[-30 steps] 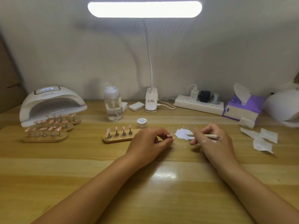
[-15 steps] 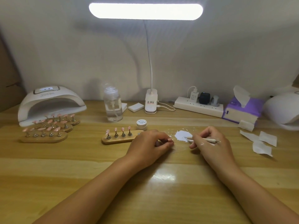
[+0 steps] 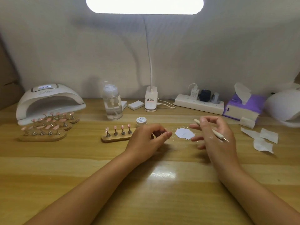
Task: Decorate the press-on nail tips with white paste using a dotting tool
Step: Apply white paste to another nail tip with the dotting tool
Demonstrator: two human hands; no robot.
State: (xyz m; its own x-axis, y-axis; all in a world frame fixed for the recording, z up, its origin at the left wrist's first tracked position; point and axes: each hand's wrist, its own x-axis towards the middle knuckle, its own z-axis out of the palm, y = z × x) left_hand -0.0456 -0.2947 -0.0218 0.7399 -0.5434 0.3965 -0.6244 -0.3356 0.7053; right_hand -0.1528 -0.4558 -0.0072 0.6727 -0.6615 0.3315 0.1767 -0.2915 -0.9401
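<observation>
My left hand (image 3: 148, 138) rests on the table just right of the wooden stand (image 3: 113, 138), which carries a row of pink nail tips (image 3: 122, 127). Its curled fingers and thumb pinch a small nail tip that is mostly hidden. A smear of white paste (image 3: 185, 133) lies on the table between my hands. My right hand (image 3: 215, 135) hovers right of the paste and pinches the white dotting tool (image 3: 214, 131) near its upper end, the other fingers spread. The tool slants down to the right, with its thin metal tip at the lower right. A small white paste jar (image 3: 141, 121) stands behind my left hand.
At the left are a white nail lamp (image 3: 48, 101) and more wooden stands with pink tips (image 3: 43, 132). A clear pump bottle (image 3: 112, 103), a desk lamp base (image 3: 151, 101), a power strip (image 3: 198, 103) and a purple tissue pack (image 3: 243, 108) line the back. Paper wipes (image 3: 263, 140) lie at the right.
My right hand has lifted away from the paste and opened its fingers. The dotting tool has swung from lying level to slanting. My left hand has hardly moved.
</observation>
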